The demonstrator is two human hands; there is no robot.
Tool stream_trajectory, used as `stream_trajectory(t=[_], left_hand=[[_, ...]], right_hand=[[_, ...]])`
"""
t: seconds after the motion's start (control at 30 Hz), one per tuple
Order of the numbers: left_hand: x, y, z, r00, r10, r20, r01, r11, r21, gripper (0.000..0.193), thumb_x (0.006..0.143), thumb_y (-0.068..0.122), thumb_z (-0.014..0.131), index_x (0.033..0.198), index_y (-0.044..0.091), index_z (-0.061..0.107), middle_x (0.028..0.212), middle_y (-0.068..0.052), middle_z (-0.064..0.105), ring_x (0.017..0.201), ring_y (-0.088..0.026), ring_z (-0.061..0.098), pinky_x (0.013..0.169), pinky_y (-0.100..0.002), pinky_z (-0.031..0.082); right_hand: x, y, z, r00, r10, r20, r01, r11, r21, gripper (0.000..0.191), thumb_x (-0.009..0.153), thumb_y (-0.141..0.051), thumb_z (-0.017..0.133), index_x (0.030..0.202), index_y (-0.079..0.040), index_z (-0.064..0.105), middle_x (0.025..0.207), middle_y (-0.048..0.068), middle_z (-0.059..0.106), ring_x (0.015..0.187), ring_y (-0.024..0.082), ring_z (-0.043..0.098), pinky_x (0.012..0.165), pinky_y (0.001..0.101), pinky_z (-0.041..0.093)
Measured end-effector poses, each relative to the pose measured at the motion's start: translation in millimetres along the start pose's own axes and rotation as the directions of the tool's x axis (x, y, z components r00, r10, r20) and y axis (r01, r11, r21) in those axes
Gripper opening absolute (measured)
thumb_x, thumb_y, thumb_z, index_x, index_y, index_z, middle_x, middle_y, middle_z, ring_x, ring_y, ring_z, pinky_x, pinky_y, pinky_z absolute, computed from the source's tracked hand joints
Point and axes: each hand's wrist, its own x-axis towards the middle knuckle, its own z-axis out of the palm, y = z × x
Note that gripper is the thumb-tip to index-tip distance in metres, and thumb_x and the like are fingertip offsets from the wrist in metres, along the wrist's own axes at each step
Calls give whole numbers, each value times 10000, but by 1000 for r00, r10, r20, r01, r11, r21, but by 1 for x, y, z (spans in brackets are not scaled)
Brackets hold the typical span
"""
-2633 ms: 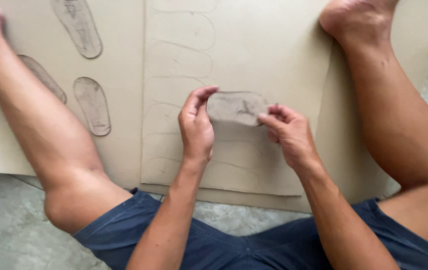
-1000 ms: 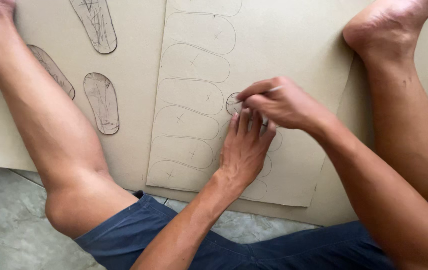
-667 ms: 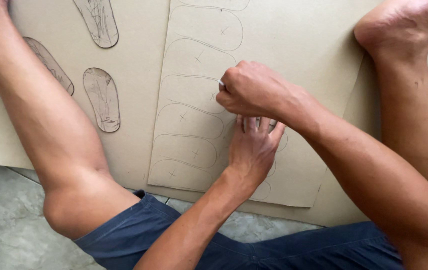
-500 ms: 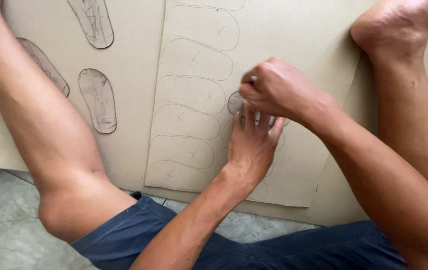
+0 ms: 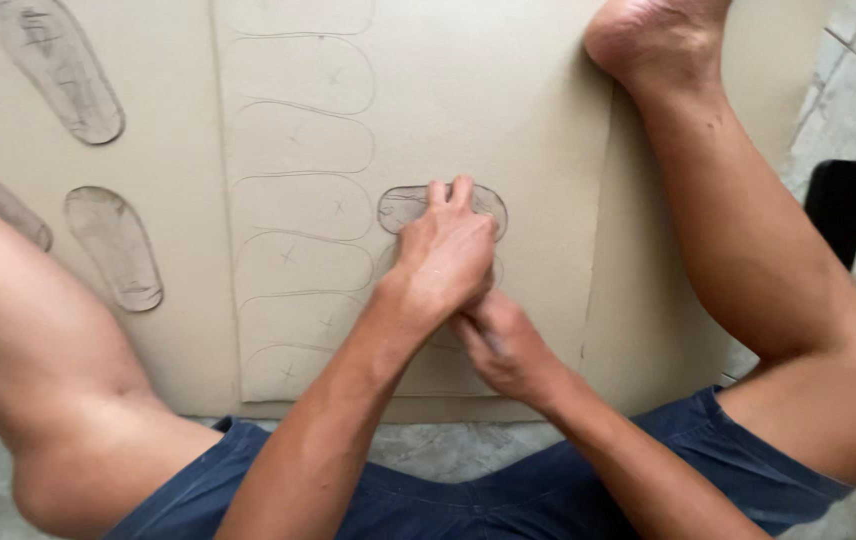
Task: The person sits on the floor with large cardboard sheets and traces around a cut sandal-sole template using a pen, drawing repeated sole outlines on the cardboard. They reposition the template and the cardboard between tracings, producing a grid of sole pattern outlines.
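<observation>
Left hand (image 5: 445, 255) presses flat on the grey sole-shaped template (image 5: 403, 207) on the beige cardboard sheet (image 5: 538, 120); right hand (image 5: 508, 345) has a closed grip on a thin pencil (image 5: 491, 340).

A: Where does the left hand (image 5: 445, 255) sit?

B: Flat on the sole template (image 5: 440, 209), which lies on the upper cardboard sheet (image 5: 538, 120). Its fingertips reach the template's far edge.

A: And the right hand (image 5: 508, 350)?

B: Just nearer the body than the left hand, touching it, partly tucked under its wrist. A pen (image 5: 488, 338) shows in its fingers.

A: What lies left of that grip?

B: A column of traced outlines (image 5: 298, 205) on the same sheet, running away from the body. Farther left, on the lower cardboard (image 5: 178, 200), three cut soles (image 5: 114, 246) lie apart.

A: To the right?

B: The sheet's edge, then the right leg (image 5: 748, 260), foot beyond the grip.
</observation>
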Motion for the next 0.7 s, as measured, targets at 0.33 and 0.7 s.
stream_trajectory(t=[0.33, 0.7], left_hand=[[-1, -6, 4, 1000, 1, -14, 0, 998, 57, 177, 820, 101, 664, 934, 3, 757, 1301, -189, 483, 1245, -372, 467, 867, -666, 550], [35, -18, -28, 978, 40, 205, -38, 999, -14, 214, 818, 20, 643, 957, 102, 784, 1240, -175, 586, 1191, -373, 528, 1005, -468, 517]], right_hand=[[52, -30, 62, 930, -363, -65, 277, 803, -528, 567, 1018, -154, 587, 1537, -15, 407, 1429, 209, 512, 1381, 369, 455, 1148, 502, 377], [29, -27, -17, 947, -234, -221, 77, 831, -552, 198, 860, 1, 634, 1056, 27, 638, 960, 203, 625, 930, 400, 615, 838, 493, 498]])
